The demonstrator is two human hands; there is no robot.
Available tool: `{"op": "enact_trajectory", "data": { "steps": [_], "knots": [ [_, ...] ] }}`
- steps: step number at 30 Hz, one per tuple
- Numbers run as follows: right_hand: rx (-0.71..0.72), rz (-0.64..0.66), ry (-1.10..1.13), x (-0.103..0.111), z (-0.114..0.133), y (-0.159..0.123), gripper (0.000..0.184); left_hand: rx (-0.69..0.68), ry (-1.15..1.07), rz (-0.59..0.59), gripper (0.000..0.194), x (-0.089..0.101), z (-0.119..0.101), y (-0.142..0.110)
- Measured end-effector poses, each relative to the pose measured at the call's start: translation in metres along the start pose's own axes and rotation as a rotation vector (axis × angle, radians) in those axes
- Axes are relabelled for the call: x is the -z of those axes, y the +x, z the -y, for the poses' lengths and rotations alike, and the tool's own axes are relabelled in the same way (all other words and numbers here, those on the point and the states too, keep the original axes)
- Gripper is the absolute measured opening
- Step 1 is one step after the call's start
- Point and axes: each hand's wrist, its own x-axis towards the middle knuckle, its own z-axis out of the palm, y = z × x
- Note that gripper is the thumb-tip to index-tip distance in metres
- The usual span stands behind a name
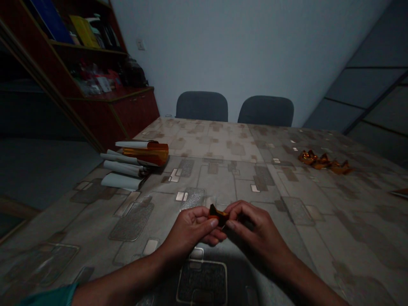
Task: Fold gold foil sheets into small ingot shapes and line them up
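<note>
A small crumpled piece of orange-and-black foil (218,215) sits between my two hands, just above the middle of the near table edge. My left hand (190,231) pinches its left end between thumb and fingers. My right hand (256,225) holds its right end in the same way, and a thin dark end seems to stick out near those fingers. The fingers hide part of the foil. Its exact shape is hard to tell in the dim light.
Several white paper rolls (123,170) and an orange foil roll (145,153) lie at the table's left. Several crumpled orange foil pieces (323,162) lie at right on the patterned tablecloth (223,180). Beyond stand two dark chairs (202,106) and a red shelf unit (98,91).
</note>
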Motion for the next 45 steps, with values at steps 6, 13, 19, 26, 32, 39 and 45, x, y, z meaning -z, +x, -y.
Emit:
{"op": "enact_trajectory", "data": {
  "steps": [6, 13, 19, 26, 32, 39, 45],
  "knots": [
    [0.139, 0.238, -0.060, 0.012, 0.005, 0.001, 0.016, -0.011, 0.015, -0.026, 0.034, 0.002, -0.004, 0.000],
    [0.140, 0.316, -0.052, 0.031, 0.005, 0.000, 0.036, -0.008, 0.049, -0.018, 0.033, 0.004, -0.006, -0.001],
    [0.142, 0.269, -0.042, 0.028, 0.005, 0.001, 0.013, -0.016, 0.070, 0.018, 0.032, 0.004, -0.004, -0.001],
    [0.060, 0.005, -0.106, 0.006, 0.004, 0.002, 0.017, -0.041, 0.095, 0.011, 0.036, 0.000, -0.001, -0.002],
    [0.034, -0.131, -0.268, -0.005, -0.002, 0.000, 0.013, -0.081, 0.117, -0.002, 0.033, 0.001, 0.003, -0.002],
    [0.026, -0.135, -0.311, -0.006, -0.002, -0.001, 0.013, -0.088, 0.124, 0.005, 0.033, 0.000, 0.004, -0.001],
    [0.050, -0.069, -0.238, -0.011, -0.005, -0.002, 0.018, -0.090, 0.122, 0.025, 0.028, 0.000, 0.006, -0.002]
  ]
}}
